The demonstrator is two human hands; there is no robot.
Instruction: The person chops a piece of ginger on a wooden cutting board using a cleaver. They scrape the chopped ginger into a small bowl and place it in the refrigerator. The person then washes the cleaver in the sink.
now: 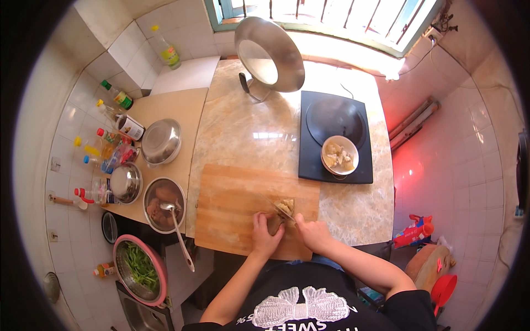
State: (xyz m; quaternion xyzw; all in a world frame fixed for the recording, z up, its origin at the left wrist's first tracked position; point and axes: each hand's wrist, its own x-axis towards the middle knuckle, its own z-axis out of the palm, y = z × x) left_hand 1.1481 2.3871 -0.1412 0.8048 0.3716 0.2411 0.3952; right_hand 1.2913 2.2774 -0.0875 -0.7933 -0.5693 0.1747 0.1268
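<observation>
A wooden cutting board [232, 202] lies at the counter's near edge. My right hand [311, 232] grips a knife [278, 208] near the board's right side, the blade slanting up to the left. Just beyond the blade sits a small heap of pale yellowish chopped food [286, 204]. My left hand [266, 235] is on the board left of the knife, fingers and thumb spread around a darker piece that is partly hidden, so its kind and whether I pinch it do not show clearly. Past the board, a bowl [340, 155] with pale food pieces stands on a black induction cooker [336, 111].
A wok [285, 53] stands tilted near the window. On the left are a lidded bowl [161, 141], a steel bowl of meat [165, 207] with a spoon [178, 231], several bottles [122, 99] and a pink-rimmed basin [162, 273] of cut greens [140, 265].
</observation>
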